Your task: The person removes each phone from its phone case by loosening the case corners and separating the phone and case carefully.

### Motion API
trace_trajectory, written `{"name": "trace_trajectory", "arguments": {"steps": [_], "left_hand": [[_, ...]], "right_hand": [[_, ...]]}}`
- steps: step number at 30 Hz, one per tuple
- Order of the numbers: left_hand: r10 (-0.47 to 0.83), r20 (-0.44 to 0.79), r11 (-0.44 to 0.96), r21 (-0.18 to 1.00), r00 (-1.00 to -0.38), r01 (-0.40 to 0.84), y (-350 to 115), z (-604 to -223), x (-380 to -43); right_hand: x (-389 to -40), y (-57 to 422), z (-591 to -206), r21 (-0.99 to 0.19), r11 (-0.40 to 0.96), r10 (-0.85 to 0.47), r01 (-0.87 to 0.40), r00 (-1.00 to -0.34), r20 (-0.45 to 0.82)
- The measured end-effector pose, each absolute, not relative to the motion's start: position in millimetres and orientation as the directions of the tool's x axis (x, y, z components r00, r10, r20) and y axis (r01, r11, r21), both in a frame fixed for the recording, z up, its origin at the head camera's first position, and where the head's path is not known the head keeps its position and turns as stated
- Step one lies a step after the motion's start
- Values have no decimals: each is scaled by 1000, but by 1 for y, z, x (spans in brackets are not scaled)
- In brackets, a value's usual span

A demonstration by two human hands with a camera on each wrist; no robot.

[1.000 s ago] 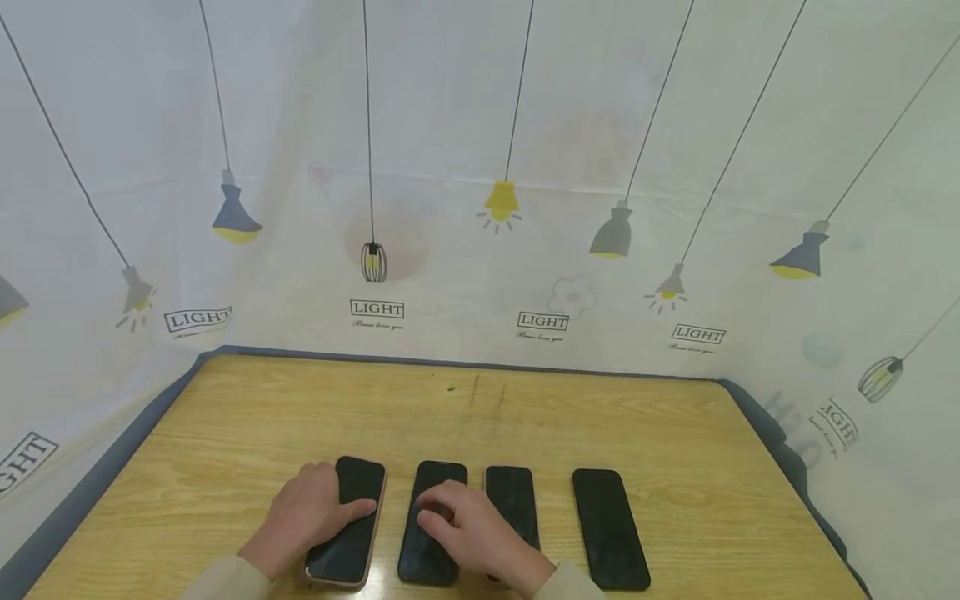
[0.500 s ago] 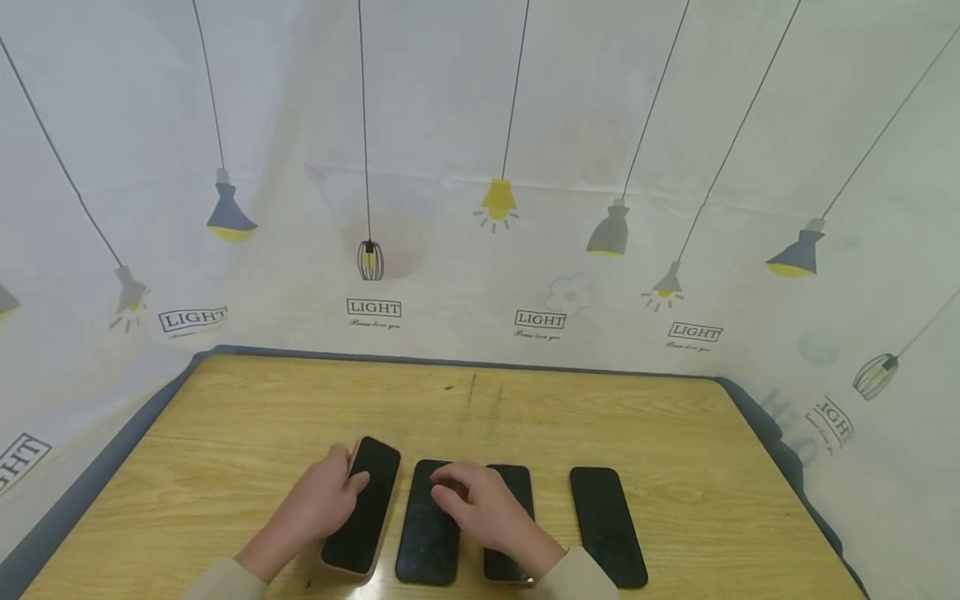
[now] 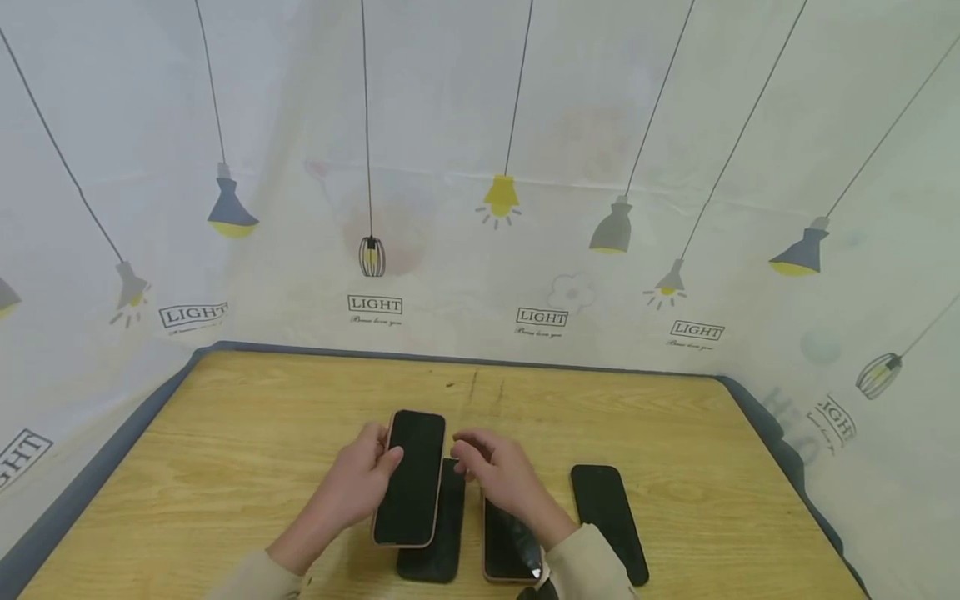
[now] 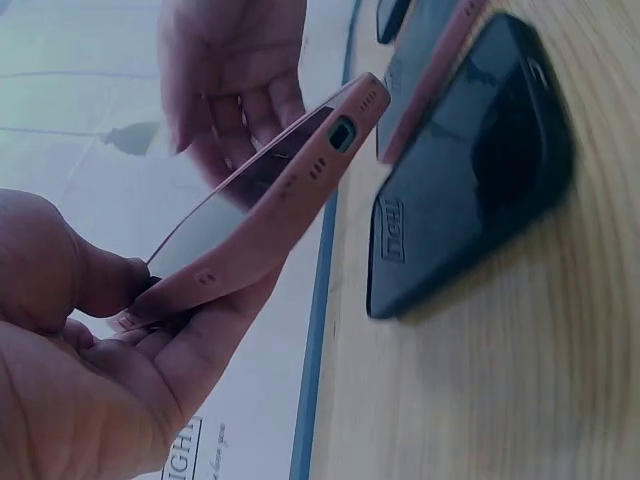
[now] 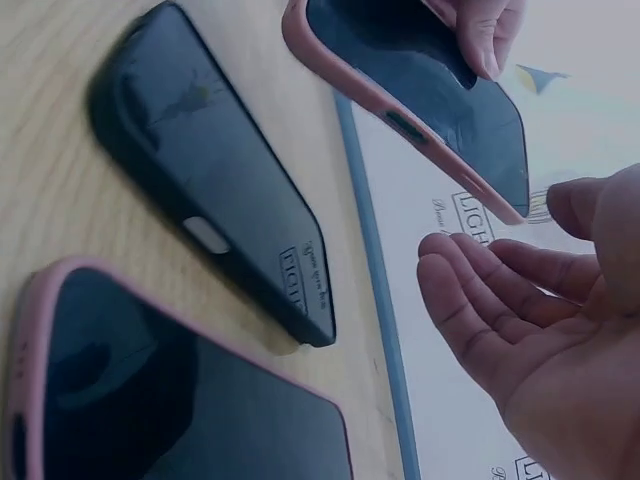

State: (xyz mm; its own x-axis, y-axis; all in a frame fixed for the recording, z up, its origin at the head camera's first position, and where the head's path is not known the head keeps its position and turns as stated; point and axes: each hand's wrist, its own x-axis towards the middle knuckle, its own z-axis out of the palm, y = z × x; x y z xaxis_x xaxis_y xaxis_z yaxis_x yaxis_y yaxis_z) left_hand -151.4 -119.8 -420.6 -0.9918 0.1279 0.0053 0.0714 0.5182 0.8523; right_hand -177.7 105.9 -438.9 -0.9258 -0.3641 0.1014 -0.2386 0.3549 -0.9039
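My left hand (image 3: 358, 477) holds a smartphone in a pink case (image 3: 411, 477), thumb on the front edge and fingers behind it. The phone is raised off the table, screen up and tilted; its charging port shows in the pink case (image 4: 275, 220) in the left wrist view. Just right of it, my right hand (image 3: 504, 477) has loosely bent fingers with nothing in them, apart from the phone in the right wrist view. Beneath the raised phone lies a dark-cased phone (image 3: 447, 546), partly covered. Under my right forearm is another pink-cased phone (image 3: 501, 546).
A black phone (image 3: 611, 525) lies farther right, screen up, partly behind the right sleeve (image 3: 588, 567). The wooden table (image 3: 300, 392) has a dark blue edge at the back. A white curtain (image 3: 450, 125) printed with lamps hangs behind and at both sides.
My left hand has lifted the pink-cased phone off the table and carried it right, over the dark-cased phone. My right hand has moved a little right and away from me, toward the raised phone.
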Motion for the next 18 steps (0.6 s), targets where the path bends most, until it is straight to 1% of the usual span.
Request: {"name": "trace_trajectory", "arguments": {"steps": [3,8,13,18], "left_hand": [[121,36,491,866,-992,91,-112,-420,-150],[115,43,442,893,-992,90,-102,-420,-148],[137,23,351,934,-990,70,-97,-423,-147],[145,25,328,942,-989,72,-94,-428,-146]], "right_hand": [[-180,104,-437,-925,304,-318,-228,-940,126],[-180,103,-434,-963,192,-261,-190,-956,137],[-178,103,-434,-975,162,-238,-153,-965,112],[-177,103,-435,-979,163,-208,-121,-974,85]]}}
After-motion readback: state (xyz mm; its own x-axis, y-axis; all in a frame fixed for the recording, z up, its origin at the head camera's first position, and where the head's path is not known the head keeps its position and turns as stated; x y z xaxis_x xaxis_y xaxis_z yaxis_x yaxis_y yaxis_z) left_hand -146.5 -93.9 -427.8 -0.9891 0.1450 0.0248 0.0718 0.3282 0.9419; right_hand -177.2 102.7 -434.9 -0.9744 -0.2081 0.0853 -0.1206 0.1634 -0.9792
